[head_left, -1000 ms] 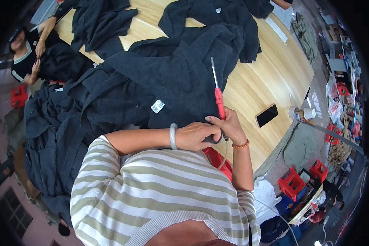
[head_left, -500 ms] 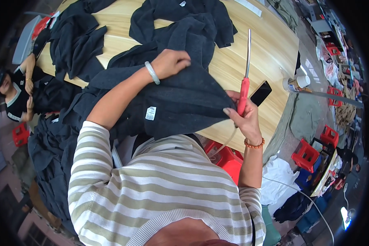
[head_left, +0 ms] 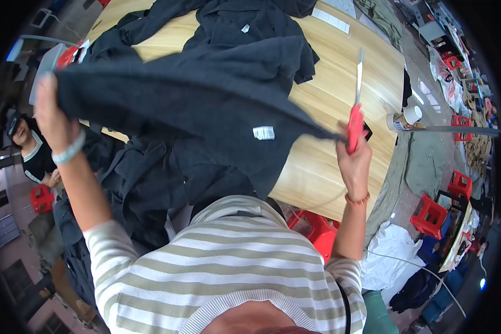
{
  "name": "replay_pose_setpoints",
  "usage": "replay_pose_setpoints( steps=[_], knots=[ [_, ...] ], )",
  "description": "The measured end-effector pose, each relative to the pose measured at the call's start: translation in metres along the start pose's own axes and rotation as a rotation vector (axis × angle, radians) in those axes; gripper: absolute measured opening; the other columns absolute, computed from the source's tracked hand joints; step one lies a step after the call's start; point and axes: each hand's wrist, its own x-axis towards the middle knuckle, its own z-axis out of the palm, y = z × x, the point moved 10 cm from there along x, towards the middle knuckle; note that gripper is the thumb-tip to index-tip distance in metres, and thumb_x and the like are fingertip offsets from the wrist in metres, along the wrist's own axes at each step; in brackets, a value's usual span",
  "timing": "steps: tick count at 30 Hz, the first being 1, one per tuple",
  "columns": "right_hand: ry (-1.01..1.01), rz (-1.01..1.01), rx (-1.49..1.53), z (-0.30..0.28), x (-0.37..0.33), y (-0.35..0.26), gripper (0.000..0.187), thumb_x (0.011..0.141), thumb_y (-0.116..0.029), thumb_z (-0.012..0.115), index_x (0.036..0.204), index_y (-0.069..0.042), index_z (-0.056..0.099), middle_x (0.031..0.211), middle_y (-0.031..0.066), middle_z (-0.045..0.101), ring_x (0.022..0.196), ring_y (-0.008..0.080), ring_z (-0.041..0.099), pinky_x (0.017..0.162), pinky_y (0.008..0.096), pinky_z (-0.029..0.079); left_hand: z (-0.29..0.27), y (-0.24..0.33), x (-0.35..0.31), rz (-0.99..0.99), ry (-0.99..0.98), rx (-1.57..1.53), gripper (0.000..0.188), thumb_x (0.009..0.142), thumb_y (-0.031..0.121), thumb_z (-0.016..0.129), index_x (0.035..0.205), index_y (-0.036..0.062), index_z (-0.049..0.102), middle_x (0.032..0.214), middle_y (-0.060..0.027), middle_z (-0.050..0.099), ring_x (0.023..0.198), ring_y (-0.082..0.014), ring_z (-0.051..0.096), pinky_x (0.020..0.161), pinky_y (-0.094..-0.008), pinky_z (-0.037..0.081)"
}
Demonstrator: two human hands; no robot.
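Observation:
A black garment (head_left: 206,100) with a white label (head_left: 263,133) is pulled taut across the front of me, blurred by motion. At the far left my left hand (head_left: 54,114) is closed on one end of it. The other end narrows to my right hand (head_left: 354,153), which grips it together with a red-handled tool (head_left: 354,129). A long, narrow metal shaft points up from that handle; a thin pale cord appears to trail below the hand. Behind my right hand lies a phone (head_left: 367,132), mostly hidden. More dark cloth (head_left: 161,178) bunches over my lap.
Other black garments (head_left: 245,61) lie on the wooden table (head_left: 350,61). A white cup (head_left: 412,114) and a tub (head_left: 396,122) stand at its right edge. Red stools (head_left: 428,217) are on the floor at right. A person (head_left: 33,147) sits at left.
My left hand has swung far out to the left, stretching the garment between both hands. My right hand has moved slightly right with the tool, and the label has shifted right and up.

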Motion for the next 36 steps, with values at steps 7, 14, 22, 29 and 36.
replay_pose_setpoints(
  steps=[7, 14, 22, 29, 36],
  knots=[
    [-1.01, 0.262, 0.359, 0.103, -0.093, 0.052, 0.026, 0.08, -0.004, 0.072, 0.104, 0.001, 0.066, 0.101, 0.0061, 0.069, 0.081, 0.0071, 0.059, 0.068, 0.0219, 0.047, -0.037, -0.185, -0.166, -0.497, -0.711, 1.073, 0.033, 0.083, 0.03, 0.071, 0.092, -0.0008, 0.064, 0.075, -0.0106, 0.063, 0.064, -0.0199, 0.057, 0.064, -0.0324, 0.046],
    [-0.249, 0.271, 0.218, 0.116, 0.05, 0.111, 0.038, 0.082, -0.022, 0.074, 0.109, 0.003, 0.064, 0.092, 0.0053, 0.067, 0.068, 0.0049, 0.056, 0.052, 0.0198, 0.042, 0.153, -0.32, -0.102, -0.36, -0.605, 0.681, 0.079, 0.074, 0.044, 0.078, 0.127, -0.0069, 0.051, 0.124, -0.0224, 0.057, 0.111, -0.0302, 0.058, 0.095, -0.0335, 0.045],
    [-0.2, 0.198, -0.053, 0.209, 0.106, 0.121, 0.043, 0.072, -0.034, 0.082, 0.088, 0.0, 0.061, 0.078, 0.0056, 0.06, 0.07, 0.0146, 0.056, 0.066, 0.0281, 0.046, 0.265, -0.309, -0.083, -0.53, -0.808, -0.031, 0.035, 0.074, -0.003, 0.072, 0.108, 0.0016, 0.063, 0.101, -0.0024, 0.065, 0.094, -0.0107, 0.059, 0.087, -0.0251, 0.047],
    [0.08, -0.12, 0.218, 0.115, 0.128, 0.023, 0.016, 0.081, -0.011, 0.075, 0.086, -0.002, 0.062, 0.074, -0.0031, 0.057, 0.063, 0.0059, 0.048, 0.057, 0.0221, 0.04, 0.239, -0.064, 0.045, 0.166, -0.594, -0.002, 0.017, 0.075, -0.002, 0.07, 0.089, 0.0025, 0.061, 0.09, 0.0003, 0.063, 0.083, -0.0098, 0.057, 0.076, -0.0237, 0.047],
    [0.341, -0.452, 0.172, -0.024, 0.089, -0.151, 0.009, 0.084, 0.003, 0.064, 0.092, -0.001, 0.061, 0.076, -0.0019, 0.058, 0.066, 0.0038, 0.05, 0.061, 0.0186, 0.041, 0.15, 0.087, -0.02, 1.421, -0.161, 0.772, 0.02, 0.058, 0.004, 0.07, 0.074, 0.003, 0.059, 0.087, -0.0143, 0.061, 0.086, -0.0335, 0.06, 0.077, -0.0367, 0.049]
  ],
)
